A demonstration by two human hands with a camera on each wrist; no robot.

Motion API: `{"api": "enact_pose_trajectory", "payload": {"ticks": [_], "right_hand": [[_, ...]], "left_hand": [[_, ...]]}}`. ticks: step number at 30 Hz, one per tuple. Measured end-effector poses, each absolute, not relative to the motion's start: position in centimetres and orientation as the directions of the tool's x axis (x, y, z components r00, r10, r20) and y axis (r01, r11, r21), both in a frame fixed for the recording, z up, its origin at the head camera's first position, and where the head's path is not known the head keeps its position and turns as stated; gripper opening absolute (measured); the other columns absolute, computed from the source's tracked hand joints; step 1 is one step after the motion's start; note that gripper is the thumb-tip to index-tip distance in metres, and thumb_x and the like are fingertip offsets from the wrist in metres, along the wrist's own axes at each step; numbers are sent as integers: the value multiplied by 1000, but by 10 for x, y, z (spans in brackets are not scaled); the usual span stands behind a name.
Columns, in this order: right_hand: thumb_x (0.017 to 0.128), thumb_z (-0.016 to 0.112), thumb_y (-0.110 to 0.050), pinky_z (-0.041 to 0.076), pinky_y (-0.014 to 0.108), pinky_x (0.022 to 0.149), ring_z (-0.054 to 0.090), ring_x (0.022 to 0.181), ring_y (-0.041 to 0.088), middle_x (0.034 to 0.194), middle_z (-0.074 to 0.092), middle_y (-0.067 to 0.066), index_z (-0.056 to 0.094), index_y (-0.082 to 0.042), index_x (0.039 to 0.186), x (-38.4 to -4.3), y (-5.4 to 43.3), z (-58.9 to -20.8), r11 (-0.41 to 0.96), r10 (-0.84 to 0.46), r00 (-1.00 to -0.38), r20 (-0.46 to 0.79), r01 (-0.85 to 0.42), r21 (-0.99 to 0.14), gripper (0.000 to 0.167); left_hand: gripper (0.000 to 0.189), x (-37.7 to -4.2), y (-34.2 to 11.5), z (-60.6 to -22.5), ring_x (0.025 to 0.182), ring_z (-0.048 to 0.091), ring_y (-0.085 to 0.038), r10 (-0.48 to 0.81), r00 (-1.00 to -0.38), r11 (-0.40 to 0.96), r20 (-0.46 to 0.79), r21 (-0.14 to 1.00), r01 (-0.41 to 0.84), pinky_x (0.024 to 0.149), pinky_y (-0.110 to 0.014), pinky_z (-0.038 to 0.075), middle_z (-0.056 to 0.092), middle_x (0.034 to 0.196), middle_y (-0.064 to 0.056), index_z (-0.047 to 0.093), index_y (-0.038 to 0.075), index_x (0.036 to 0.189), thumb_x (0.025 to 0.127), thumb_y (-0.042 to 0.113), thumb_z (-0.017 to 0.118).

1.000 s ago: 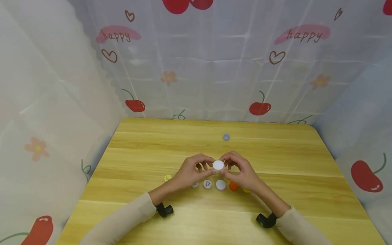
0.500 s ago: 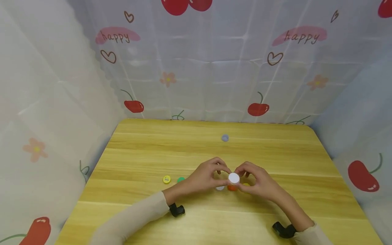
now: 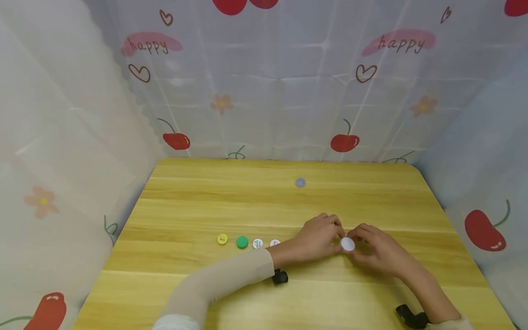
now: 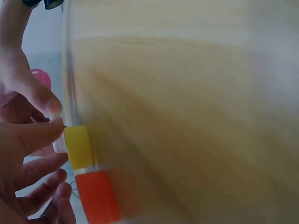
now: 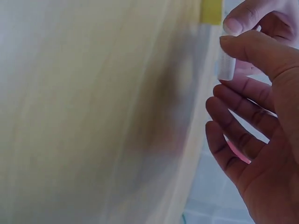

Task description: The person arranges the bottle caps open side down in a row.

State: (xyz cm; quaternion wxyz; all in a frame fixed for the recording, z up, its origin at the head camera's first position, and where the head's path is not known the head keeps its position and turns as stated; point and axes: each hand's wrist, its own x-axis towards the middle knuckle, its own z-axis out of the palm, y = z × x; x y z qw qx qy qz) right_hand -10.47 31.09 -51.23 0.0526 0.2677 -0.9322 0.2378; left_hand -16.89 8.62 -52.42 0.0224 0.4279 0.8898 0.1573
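A white ribbed bottle cap (image 3: pixel 348 244) is held between my two hands at the right of the row of caps. My left hand (image 3: pixel 315 240) pinches its left side with thumb and fingers. From the other side my right hand (image 3: pixel 379 251) pinches it too; the right wrist view shows the cap's ribbed side (image 5: pixel 227 65) between thumb and index finger, the other fingers loosely bent. In the left wrist view a yellow cap (image 4: pixel 78 147) and an orange cap (image 4: pixel 98 196) stand beside my left fingers; the left hand hides them in the head view.
Left of my hands lie a yellow cap (image 3: pixel 222 239), a green cap (image 3: pixel 242 242) and two printed white caps, one of them a white cap (image 3: pixel 257 243) with dark print. A pale grey-violet cap (image 3: pixel 300 182) lies farther back on the wooden table (image 3: pixel 206 197). Patterned curtains (image 3: pixel 280 101) surround the table.
Both hands have carried the white cap to the right, past the orange and yellow caps. The left forearm now uncovers the green and printed caps and covers the middle of the row.
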Motion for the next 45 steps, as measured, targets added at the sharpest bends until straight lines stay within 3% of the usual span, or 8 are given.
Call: {"api": "enact_pose_trajectory", "payload": {"ticks": [5,12,20,26,30,36,40,45], "right_hand": [[91,88,-22,61,38,88,68,101,9,113,71,-11,77,-19,119,-109,311,-520,778,-469,-866,174,-498,-382,31],[87,92,-21,60,39,88,67,100,9,111,71,-11,77,-19,116,-112,310,-521,784,-469,-861,197,-509,-355,33],[90,88,-27,58,41,97,68,114,20,126,72,-1,69,-11,133,-128,313,-507,762,-461,-887,38,-417,-496,49],[99,79,-30,59,52,99,68,119,30,132,71,12,64,-4,139,-167,298,-504,742,-419,-906,-60,-303,-598,50],[100,78,-36,58,45,99,68,116,29,131,71,16,64,-2,139,-203,284,-514,704,-395,-914,-88,-240,-669,54],[99,80,-32,52,31,93,64,109,26,126,70,19,64,1,139,-250,261,-524,682,-302,-939,-164,-93,-725,54],[101,78,-28,52,38,96,63,111,30,127,68,21,64,2,139,-272,246,-525,679,-248,-955,-166,-49,-732,51],[101,75,-25,52,53,106,62,121,38,135,65,26,65,2,139,-289,230,-528,684,-200,-976,-84,-78,-725,48]], "left_hand": [[20,-171,94,-528,101,59,-5,768,-634,596,97,255,761,78,-15,44,70,121,14,83,34,111,96,48,79],[14,-173,96,-527,87,54,-6,753,-653,618,87,247,746,69,-17,39,70,107,15,82,34,103,95,45,79],[47,-189,81,-515,106,62,-10,717,-696,656,-44,381,651,81,-25,49,67,124,11,77,31,125,94,67,73],[34,-238,40,-513,105,67,-13,583,-813,700,-1,509,501,87,-28,56,73,119,5,79,21,118,100,49,74],[26,-273,15,-518,105,66,-18,469,-883,659,-18,673,335,93,-34,56,72,118,-4,75,12,117,102,34,75],[32,-307,2,-524,109,64,-25,448,-889,629,-99,741,235,99,-41,54,68,124,-11,65,7,126,104,28,73],[38,-318,5,-525,111,65,-25,447,-889,634,-97,736,238,98,-40,55,70,125,-11,68,10,137,102,24,75],[40,-329,15,-526,93,60,-20,405,-907,642,-116,742,192,82,-33,50,69,112,-7,72,16,137,99,22,79]]}}
